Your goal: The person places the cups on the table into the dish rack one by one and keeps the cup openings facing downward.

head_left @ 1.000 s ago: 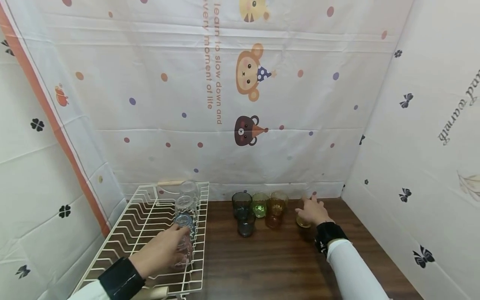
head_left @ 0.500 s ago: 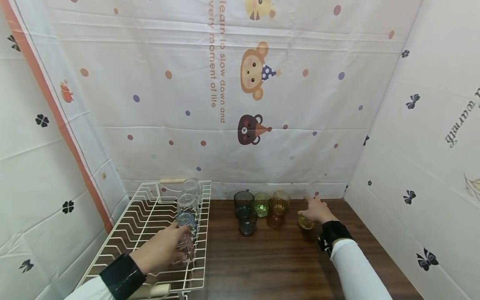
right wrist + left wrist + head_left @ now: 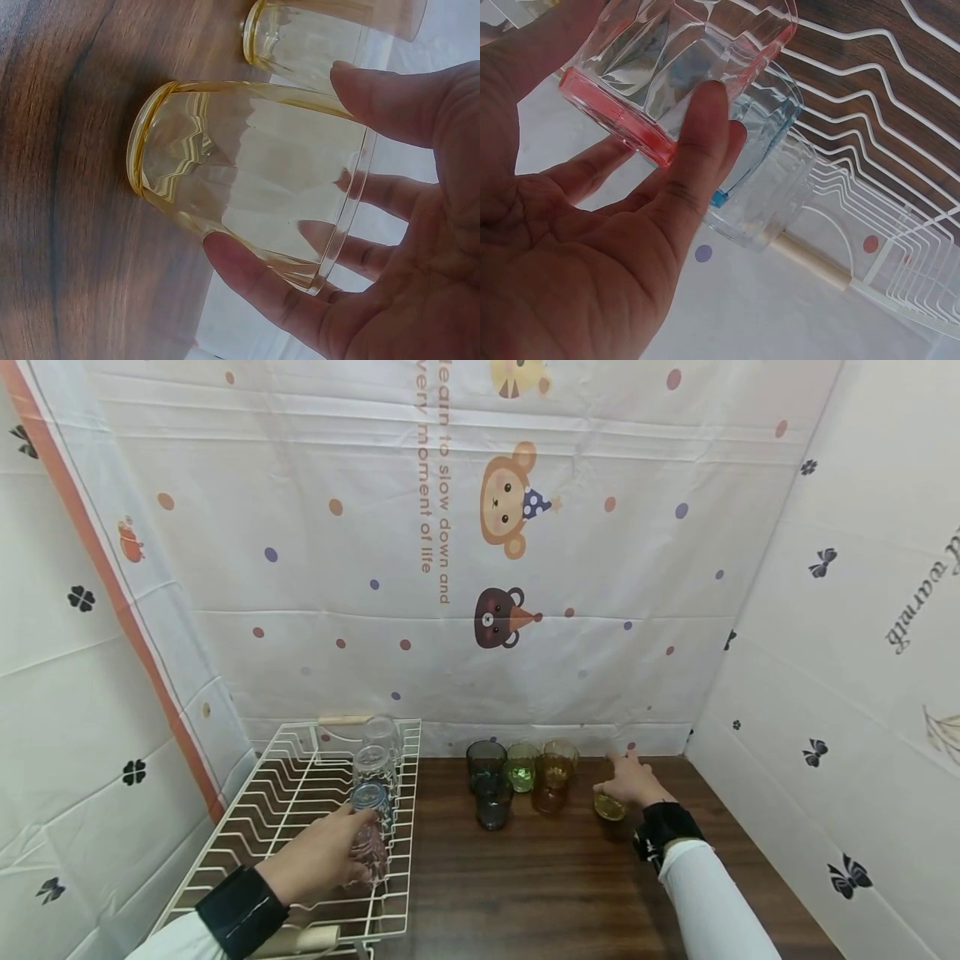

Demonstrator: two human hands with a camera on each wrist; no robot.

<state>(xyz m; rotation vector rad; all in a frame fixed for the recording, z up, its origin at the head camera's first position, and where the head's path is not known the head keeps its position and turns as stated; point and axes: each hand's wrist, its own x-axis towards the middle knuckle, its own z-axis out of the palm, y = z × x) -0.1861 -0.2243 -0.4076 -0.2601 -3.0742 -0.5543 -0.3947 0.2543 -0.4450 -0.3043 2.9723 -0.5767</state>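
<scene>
Backed at far left by pale cloth (image 3: 45,718) printed with dark four-leaf clovers and edged with an orange stripe. Reaches over a white wire rack (image 3: 412,843) with the left hand (image 3: 318,857), banded in black at the wrist, and holds a pink-tinted glass (image 3: 616,112) between thumb and fingers, mouth down at the near end of a row. Followed, toward the rear of the rack, by a blue glass (image 3: 371,795), also mouth down, and then by two clear glasses (image 3: 372,766). Hung behind with white cloth (image 3: 315,460) bearing coloured dots, sideways animal faces and lettering. Shows next, on a brown wood-grain table (image 3: 510,893), a larger dark glass (image 3: 486,762) with a smaller dark glass (image 3: 494,810) just in front, then a green glass (image 3: 522,768), then an amber glass (image 3: 562,760) with a reddish-brown glass (image 3: 550,797) before it. Farther right, apart from that cluster, grips an upright yellow glass (image 3: 277,150) from above with the right hand (image 3: 633,781), setting thumb and fingertips against its sides; impossible to tell whether touching the tabletop. Ends at far right with pale cloth (image 3: 862,635) patterned with dark bows.
</scene>
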